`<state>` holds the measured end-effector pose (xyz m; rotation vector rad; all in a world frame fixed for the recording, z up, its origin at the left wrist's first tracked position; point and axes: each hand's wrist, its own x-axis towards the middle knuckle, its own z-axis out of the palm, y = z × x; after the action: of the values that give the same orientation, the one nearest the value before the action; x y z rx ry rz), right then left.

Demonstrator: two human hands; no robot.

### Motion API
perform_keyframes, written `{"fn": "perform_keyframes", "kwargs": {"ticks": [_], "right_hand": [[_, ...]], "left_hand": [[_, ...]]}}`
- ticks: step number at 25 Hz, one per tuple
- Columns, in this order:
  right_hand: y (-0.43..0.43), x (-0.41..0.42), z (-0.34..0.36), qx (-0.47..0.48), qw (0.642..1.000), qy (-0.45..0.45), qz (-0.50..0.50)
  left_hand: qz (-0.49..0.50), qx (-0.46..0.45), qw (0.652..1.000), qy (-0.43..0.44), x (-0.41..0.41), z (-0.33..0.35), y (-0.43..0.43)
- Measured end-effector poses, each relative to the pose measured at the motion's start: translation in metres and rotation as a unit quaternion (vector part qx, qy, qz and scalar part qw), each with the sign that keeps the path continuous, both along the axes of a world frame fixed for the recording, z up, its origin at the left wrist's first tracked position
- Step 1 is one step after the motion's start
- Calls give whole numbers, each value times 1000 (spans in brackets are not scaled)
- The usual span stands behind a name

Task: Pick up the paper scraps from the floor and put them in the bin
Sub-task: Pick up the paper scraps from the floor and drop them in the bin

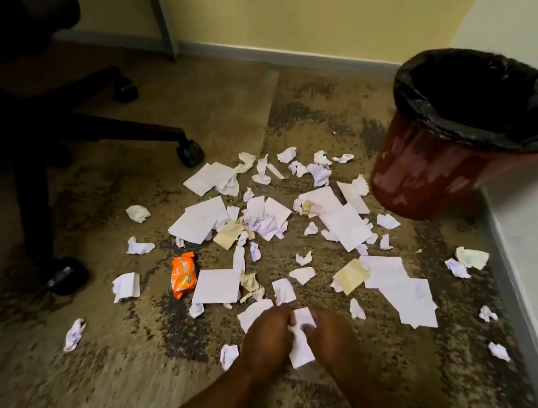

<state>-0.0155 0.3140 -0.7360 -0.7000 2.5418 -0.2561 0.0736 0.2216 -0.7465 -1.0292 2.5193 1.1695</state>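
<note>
Several white and beige paper scraps [345, 225], some flat and some crumpled, lie scattered over the speckled carpet in the middle of the view. A red bin [429, 170] lined with a black bag stands at the upper right, its mouth dark. My left hand [268, 331] and my right hand [328, 335] are side by side low in the view, both closed on one white paper scrap [301, 343] that hangs between them. Another flat scrap [250, 314] lies partly under my left hand.
An orange snack wrapper [184, 274] lies among the papers at the left. A black office chair base [113, 129] with castors fills the left side. A yellow wall with grey skirting runs along the back, and a white wall [534, 222] closes the right.
</note>
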Motion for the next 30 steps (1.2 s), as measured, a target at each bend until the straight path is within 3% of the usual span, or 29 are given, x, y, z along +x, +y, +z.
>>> {"fn": "perform_keyframes", "kwargs": {"ticks": [2,3,6,9,12,15,17,19,22,24,30], "right_hand": [[-7,-16,39,-64,996,42,-46],[-11,-31,63,-142,984,74,-80],[-12,-99,148,-361,896,237,-109],[-15,-178,230,-440,830,313,-141],[-21,-251,269,-362,857,329,-163],[-25,-268,265,-280,901,279,-177],[-26,-231,236,-316,893,284,-148],[-22,-172,185,-311,914,248,-81],[-18,-70,84,-117,991,62,-2],[-19,-24,30,-19,999,-6,46],[-54,18,-26,1,989,5,150]], "left_hand": [[52,5,995,85,-19,28,-5],[57,-13,989,135,-39,51,-9],[12,-62,940,335,-129,144,-15],[-89,-113,898,416,-226,231,-24],[-182,-175,916,311,-289,280,-42],[-98,-212,929,287,-274,262,-68],[6,-186,947,260,-213,214,-84],[43,-177,972,146,-133,152,-92],[12,-153,984,-95,-7,66,-88],[-21,-121,978,-166,37,29,-76],[-61,-120,990,-49,33,-17,-48]]}}
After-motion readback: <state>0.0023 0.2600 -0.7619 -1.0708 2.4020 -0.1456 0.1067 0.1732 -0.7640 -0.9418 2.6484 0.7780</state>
